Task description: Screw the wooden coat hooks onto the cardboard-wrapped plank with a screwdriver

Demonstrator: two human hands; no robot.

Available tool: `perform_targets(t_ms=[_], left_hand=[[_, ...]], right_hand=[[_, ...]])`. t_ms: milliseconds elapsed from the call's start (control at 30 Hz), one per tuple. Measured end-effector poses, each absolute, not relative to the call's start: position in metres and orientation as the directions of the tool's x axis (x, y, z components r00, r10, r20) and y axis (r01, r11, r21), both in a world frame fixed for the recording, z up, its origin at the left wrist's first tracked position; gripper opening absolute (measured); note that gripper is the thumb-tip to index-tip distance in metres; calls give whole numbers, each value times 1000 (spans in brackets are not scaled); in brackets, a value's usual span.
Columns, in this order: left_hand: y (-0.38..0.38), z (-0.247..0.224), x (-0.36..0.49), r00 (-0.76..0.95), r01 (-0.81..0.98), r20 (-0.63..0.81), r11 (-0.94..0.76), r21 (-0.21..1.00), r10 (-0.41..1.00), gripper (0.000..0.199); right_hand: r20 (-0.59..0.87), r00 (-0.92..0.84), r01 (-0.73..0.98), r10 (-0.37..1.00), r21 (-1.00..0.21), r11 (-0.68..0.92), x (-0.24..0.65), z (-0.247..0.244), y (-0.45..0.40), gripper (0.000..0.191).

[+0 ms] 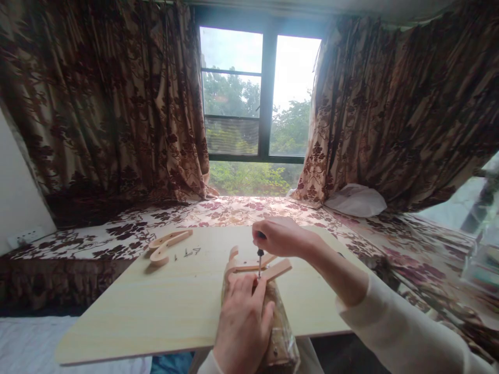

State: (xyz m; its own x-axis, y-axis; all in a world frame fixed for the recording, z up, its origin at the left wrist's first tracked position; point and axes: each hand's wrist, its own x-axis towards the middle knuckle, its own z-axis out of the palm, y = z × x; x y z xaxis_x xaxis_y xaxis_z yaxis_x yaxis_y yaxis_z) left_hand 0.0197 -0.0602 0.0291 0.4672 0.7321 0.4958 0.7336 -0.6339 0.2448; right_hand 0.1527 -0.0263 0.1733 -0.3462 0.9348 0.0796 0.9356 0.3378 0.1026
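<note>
From where I stand, the person's right hand [278, 236] is closed round the dark handle of a screwdriver [260, 259], its shaft nearly upright and its tip down at the pale wooden pieces [279, 269] lying over the far end of a tape-wrapped block [284, 335]. The left hand [245, 319] lies over the near edge of that wood, fingers forward and thumb apart; I cannot tell whether they grip or merely press. I'd judge the wood light and stiff, smooth enough to skid on the glossy wrapping, and best held flat by its broad parts, clear of the tip. The screwdriver looks rigid and easily managed by its handle. Left along the worktop [144, 317] lie two curved wooden pieces [167, 248], with a few small metal fasteners [189, 254] beside them, likely fiddly and easily rolled. They sit well apart from the work. The nearest hindrance is the left hand itself, its fingers close to the screwdriver's tip and hiding part of the wood.
</note>
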Motion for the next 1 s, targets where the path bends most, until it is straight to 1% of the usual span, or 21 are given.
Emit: perform_targets(t_ms=[133, 333, 500, 633, 800, 900, 1000], left_hand=[[-61, 31, 20, 463, 735, 492, -630, 252, 737, 36], [-62, 32, 19, 465, 730, 500, -636, 250, 730, 33], [-61, 31, 20, 464, 729, 497, -635, 255, 733, 38], [-63, 32, 20, 451, 734, 498, -625, 264, 740, 35], [-63, 33, 21, 448, 732, 522, -633, 253, 726, 34], [-62, 31, 21, 441, 731, 546, -638, 241, 712, 35], [-63, 26, 19, 443, 728, 570, -649, 223, 692, 39]], right_hand=[[78, -323, 942, 943, 120, 313, 147, 169, -23, 29], [117, -253, 961, 960, 145, 236, 144, 166, -22, 31], [114, -318, 946, 941, 109, 306, 148, 169, -23, 30], [128, -330, 944, 935, 52, 326, 147, 165, -21, 28], [221, -249, 964, 943, -37, 263, 149, 155, -16, 29], [307, -212, 957, 928, -128, 261, 159, 148, -19, 24], [419, -127, 932, 899, -261, 253, 172, 136, -29, 20]])
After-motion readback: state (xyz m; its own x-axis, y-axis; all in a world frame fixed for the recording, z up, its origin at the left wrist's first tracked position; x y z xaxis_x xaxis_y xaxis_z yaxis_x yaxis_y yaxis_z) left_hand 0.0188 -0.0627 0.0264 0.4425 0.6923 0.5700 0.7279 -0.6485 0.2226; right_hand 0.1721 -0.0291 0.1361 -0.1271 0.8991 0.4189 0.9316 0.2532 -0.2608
